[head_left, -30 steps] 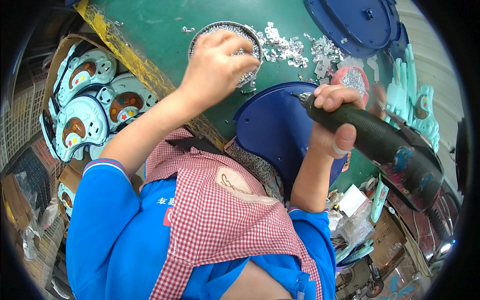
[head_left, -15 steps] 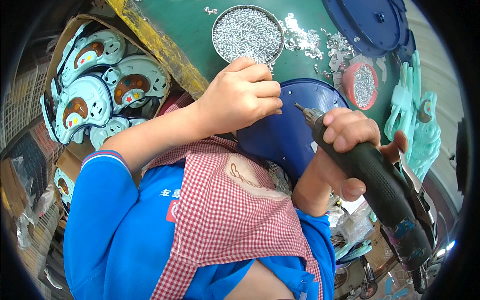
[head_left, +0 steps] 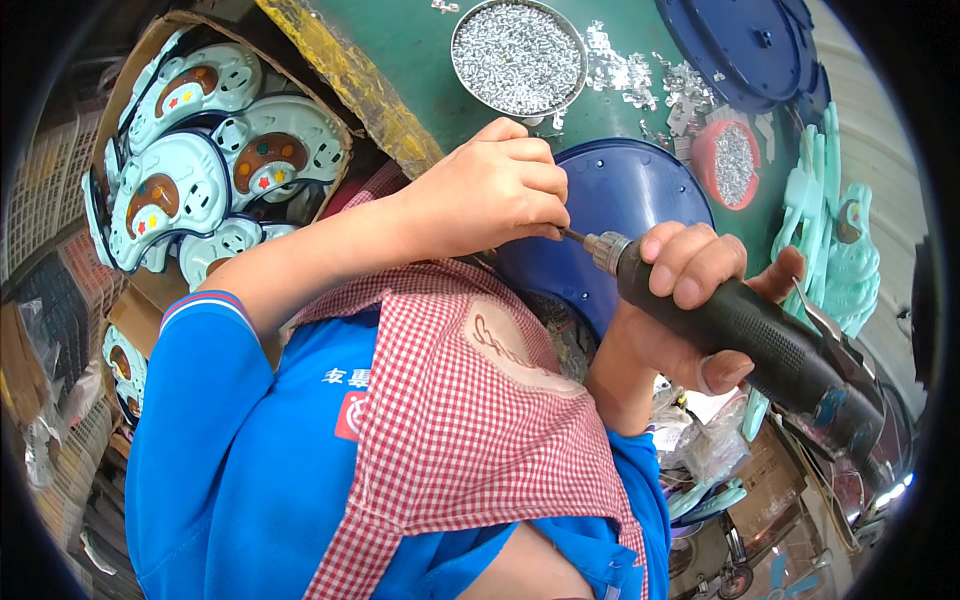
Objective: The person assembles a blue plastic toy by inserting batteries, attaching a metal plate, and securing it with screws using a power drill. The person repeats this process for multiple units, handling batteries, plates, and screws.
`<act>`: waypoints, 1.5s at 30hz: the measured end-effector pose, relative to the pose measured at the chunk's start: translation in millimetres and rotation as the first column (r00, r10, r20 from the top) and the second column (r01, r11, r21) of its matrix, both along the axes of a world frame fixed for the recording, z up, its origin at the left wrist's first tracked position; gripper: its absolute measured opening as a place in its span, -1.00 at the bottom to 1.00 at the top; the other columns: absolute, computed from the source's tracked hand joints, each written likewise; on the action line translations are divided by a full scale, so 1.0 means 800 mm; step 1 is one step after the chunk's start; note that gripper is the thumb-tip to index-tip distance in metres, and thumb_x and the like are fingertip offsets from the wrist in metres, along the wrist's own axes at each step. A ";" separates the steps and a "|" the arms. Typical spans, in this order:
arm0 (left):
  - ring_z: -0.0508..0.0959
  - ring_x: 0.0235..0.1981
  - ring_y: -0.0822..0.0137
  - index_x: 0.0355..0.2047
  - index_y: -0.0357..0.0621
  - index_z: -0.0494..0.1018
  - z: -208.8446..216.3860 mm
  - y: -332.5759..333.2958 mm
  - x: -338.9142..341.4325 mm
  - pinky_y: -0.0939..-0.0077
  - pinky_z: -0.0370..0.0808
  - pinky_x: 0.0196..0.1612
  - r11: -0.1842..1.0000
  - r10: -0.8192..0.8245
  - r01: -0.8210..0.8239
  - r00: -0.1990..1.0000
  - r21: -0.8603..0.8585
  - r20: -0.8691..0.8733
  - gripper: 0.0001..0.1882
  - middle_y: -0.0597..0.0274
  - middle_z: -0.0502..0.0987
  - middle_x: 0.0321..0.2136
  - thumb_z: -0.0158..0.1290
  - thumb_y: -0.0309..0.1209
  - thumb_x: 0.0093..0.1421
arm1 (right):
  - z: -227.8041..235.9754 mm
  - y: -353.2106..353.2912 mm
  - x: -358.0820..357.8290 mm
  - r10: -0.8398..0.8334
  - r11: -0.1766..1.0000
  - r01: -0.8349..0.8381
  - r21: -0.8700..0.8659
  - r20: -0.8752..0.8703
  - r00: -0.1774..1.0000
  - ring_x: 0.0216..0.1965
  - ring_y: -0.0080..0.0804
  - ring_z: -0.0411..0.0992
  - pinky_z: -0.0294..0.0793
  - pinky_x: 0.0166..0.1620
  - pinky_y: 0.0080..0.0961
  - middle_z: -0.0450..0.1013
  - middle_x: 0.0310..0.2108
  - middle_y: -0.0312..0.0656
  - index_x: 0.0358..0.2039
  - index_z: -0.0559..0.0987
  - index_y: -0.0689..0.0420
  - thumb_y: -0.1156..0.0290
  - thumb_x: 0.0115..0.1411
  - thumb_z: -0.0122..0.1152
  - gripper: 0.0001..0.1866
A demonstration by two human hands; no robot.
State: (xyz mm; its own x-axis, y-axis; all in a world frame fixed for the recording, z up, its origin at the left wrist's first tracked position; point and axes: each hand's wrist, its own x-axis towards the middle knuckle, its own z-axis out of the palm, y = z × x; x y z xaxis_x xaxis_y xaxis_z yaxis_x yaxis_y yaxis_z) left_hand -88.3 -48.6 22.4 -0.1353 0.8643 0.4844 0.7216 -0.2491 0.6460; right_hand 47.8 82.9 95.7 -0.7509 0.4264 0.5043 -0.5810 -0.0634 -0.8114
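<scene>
My right hand (head_left: pixel 690 275) is wrapped round a black electric screwdriver (head_left: pixel 755 325), whose bit points left. The bit's tip meets the fingertips of my left hand (head_left: pixel 500 190). Those fingers are curled into a pinch, and what they hold, if anything, is hidden behind them. Beneath both hands is a dark blue plastic shell (head_left: pixel 640 185) with small holes along its rim. Just beyond my left hand, a round dish (head_left: pixel 454 62) is full of small silver screws (head_left: pixel 520 55).
Flat clear pieces (head_left: pixel 620 75) lie scattered on the green tabletop (head_left: pixel 420 60) beside a pink bowl (head_left: pixel 705 165) of small silver parts. Blue discs (head_left: pixel 740 50) and mint-green parts (head_left: pixel 810 200) are at the right. A cardboard box (head_left: pixel 350 150) at the left holds mint-green toy shells (head_left: pixel 180 195).
The screwdriver has tilted and moved slightly left and down, bringing its bit to my left fingertips. My left hand has shifted a little away from the dish.
</scene>
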 end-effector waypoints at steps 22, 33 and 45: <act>0.61 -0.17 0.12 0.07 -0.16 0.37 -0.031 -0.012 0.041 0.34 0.53 -0.12 0.892 0.360 -0.110 0.758 -0.439 0.543 -0.35 0.00 0.58 -0.17 0.27 -0.32 -0.07 | -0.044 -0.027 -0.017 -0.005 0.993 -0.009 0.116 0.120 0.993 -0.45 -0.28 0.41 0.46 -0.28 -0.23 0.41 -0.46 -0.13 0.08 0.18 0.09 -0.02 0.10 0.34 -0.27; 0.48 -0.02 0.38 0.16 -0.11 0.31 0.090 0.017 0.014 0.43 0.42 0.05 0.995 0.066 -0.102 0.656 0.001 0.752 -0.42 0.11 0.53 -0.09 0.20 -0.43 0.12 | 0.092 0.058 0.133 -0.246 0.966 0.206 -0.153 -0.328 0.912 -0.45 -0.45 0.28 0.25 -0.29 -0.47 0.28 -0.51 -0.29 0.12 0.37 0.24 -0.08 -0.03 0.29 -0.18; 0.53 -0.17 0.09 0.08 0.16 0.41 -0.128 -0.299 -0.080 0.32 0.52 -0.38 0.404 0.247 -0.889 0.334 -0.216 -0.910 -0.43 0.05 0.44 0.00 0.17 -0.35 -0.01 | -0.057 0.104 0.315 -0.958 0.254 0.967 0.022 0.140 0.249 -0.44 -0.27 0.39 0.41 -0.32 -0.36 0.40 -0.47 -0.09 0.03 0.36 0.25 0.27 0.22 0.11 -0.56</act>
State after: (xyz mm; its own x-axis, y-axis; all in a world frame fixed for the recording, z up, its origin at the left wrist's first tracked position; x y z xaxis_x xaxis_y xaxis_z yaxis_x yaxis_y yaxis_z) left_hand -152.1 -287.7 -80.2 -0.6612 0.7424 0.1079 0.6651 0.6467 -0.3734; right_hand 300.1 166.3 50.3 0.1971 0.8935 0.4035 -0.1599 0.4354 -0.8859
